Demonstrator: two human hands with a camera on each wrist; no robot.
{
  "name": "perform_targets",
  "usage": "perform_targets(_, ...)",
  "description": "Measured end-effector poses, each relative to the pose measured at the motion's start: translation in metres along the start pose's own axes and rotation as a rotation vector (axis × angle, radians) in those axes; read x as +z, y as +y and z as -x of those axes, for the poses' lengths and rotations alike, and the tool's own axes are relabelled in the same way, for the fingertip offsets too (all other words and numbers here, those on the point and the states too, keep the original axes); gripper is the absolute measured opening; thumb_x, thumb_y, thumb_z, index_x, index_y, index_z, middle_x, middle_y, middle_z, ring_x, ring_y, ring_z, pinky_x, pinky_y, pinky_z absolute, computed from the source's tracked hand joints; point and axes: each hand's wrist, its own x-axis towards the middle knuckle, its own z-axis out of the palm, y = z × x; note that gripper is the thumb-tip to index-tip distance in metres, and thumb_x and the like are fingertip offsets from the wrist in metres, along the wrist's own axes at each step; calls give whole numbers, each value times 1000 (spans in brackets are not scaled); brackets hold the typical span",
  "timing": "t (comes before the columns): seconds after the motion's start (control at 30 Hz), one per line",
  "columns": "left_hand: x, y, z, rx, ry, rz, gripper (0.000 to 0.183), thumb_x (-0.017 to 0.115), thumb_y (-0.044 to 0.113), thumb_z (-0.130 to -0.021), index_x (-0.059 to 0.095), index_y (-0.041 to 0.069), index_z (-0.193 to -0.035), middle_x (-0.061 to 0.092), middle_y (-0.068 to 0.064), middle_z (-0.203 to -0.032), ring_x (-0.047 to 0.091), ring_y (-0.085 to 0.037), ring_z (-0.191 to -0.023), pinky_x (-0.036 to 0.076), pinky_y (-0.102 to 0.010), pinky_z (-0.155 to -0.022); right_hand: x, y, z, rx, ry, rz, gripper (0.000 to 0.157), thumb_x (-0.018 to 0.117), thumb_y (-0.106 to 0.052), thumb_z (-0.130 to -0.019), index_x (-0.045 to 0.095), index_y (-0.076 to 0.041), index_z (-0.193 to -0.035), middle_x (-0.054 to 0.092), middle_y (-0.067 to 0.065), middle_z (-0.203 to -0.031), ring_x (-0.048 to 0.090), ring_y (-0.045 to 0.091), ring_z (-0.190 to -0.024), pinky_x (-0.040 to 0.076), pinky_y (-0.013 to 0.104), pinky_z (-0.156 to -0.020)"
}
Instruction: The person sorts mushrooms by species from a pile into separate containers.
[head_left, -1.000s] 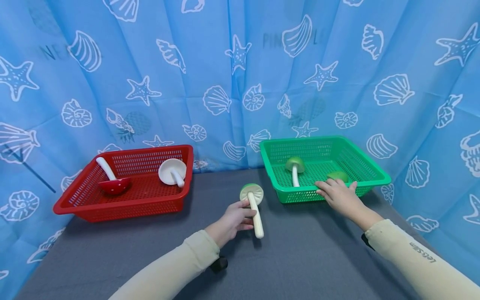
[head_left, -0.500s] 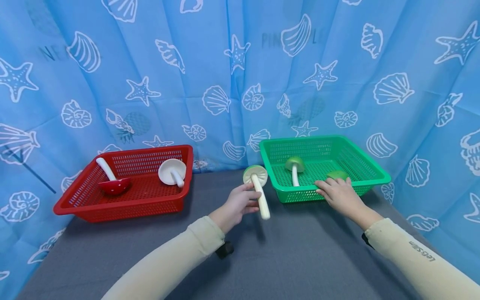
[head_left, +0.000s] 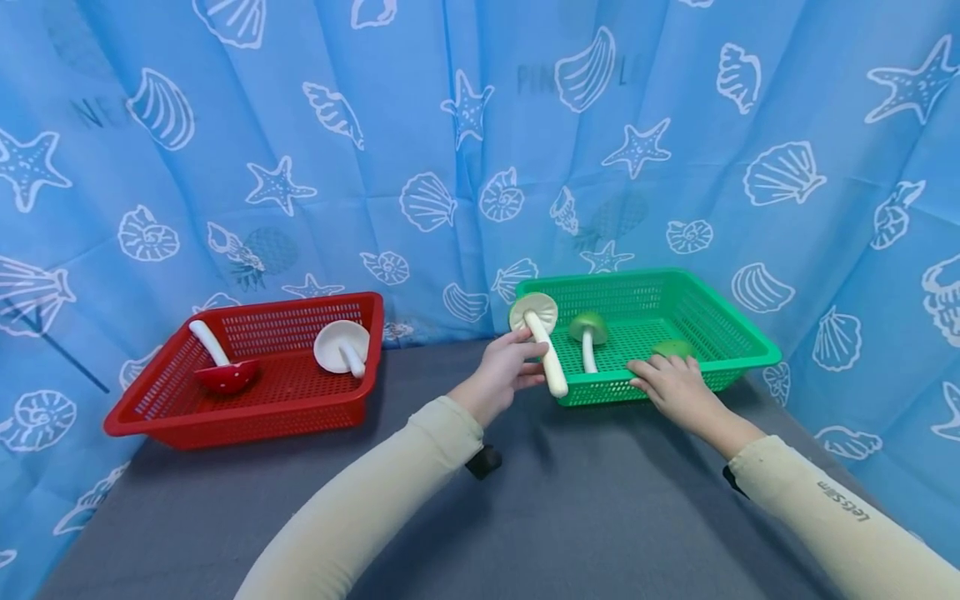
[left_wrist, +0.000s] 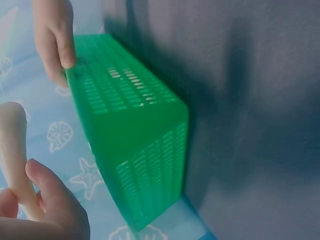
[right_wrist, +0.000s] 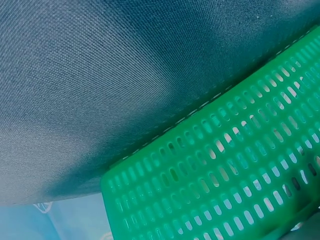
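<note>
My left hand [head_left: 497,379] pinches the stem of a toy mushroom [head_left: 553,367] with a pale ribbed underside and a green cap edge. The mushroom is held in the air at the left front corner of the green basket [head_left: 742,367]; its stem slants down toward me. In the left wrist view, thumb and fingers meet round the cream stem [left_wrist: 14,145]. My right hand [head_left: 678,393] grips the basket's front rim, its fingers reaching over the edge. Inside lie a green-capped mushroom [head_left: 588,327] with a white stem and another green cap [head_left: 672,347], partly hidden by the right hand.
A red basket [head_left: 262,417] stands at the left, holding a red spotted mushroom [head_left: 227,377] and one showing its white underside [head_left: 330,346]. Grey cloth [head_left: 600,517] covers the table. A blue shell-print curtain [head_left: 420,108] hangs behind the baskets.
My left hand has carried the mushroom up and right from the table's middle to the green basket's left corner. The right hand has stayed on the rim.
</note>
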Motion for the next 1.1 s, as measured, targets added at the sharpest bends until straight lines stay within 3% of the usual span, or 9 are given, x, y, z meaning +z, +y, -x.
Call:
perform_targets(0.13,11,6,-11,6,11,20,51,64,8,-94,49,9,-142,64,-13,-113,57,-13,-65,51,-21,-57,-1,0,-1,15,-17,-19,27,64,-14,-92,63,-4,-118,56,9,-88,52,33,-80,36,54,-72)
perform_targets(0.3,19,9,-30,10,24,43,51,65,7,-93,50,10,-142,64,-13,-115,60,-14,-68,52,-21,-59,-2,-1,-1,18,-25,-32,28,64,-13,-92,63,-4,-118,57,11,-90,53,37,-84,36,65,-81)
perform_targets(0.43,21,7,-46,13,57,31,52,65,6,-93,50,12,-143,64,-14,-118,63,-18,-76,54,-23,-64,-2,-1,-1,23,-37,-50,28,63,-13,-93,62,-4,-119,59,13,-94,54,44,-93,27,77,-91)
perform_targets(0.6,26,3,-58,13,93,7,52,62,1,-93,50,11,-142,62,-16,-124,67,-26,-91,56,-29,-73,-4,-1,-1,38,-53,-62,28,62,-14,-94,62,-4,-120,59,14,-96,54,45,-97,25,78,-92)
perform_targets(0.73,27,0,-57,11,104,-24,50,56,-5,-94,49,8,-143,58,-16,-132,66,-28,-100,55,-34,-83,-5,-3,-1,48,-60,-61,29,63,-14,-93,62,-4,-121,60,15,-99,53,45,-98,24,78,-93)
perform_targets(0.87,24,0,-53,22,90,-68,45,54,1,-98,49,6,-142,56,-17,-135,65,-27,-105,52,-37,-90,-6,-4,-1,51,-65,-63,29,62,-15,-94,62,-4,-121,60,16,-100,53,46,-100,24,78,-93)
perform_targets(1.1,6,-1,-38,40,19,-136,45,56,11,-99,48,9,-143,54,-16,-136,64,-28,-106,55,-36,-84,-5,-3,-2,68,-78,-62,29,61,-15,-95,61,-4,-121,60,16,-99,53,46,-100,23,78,-94)
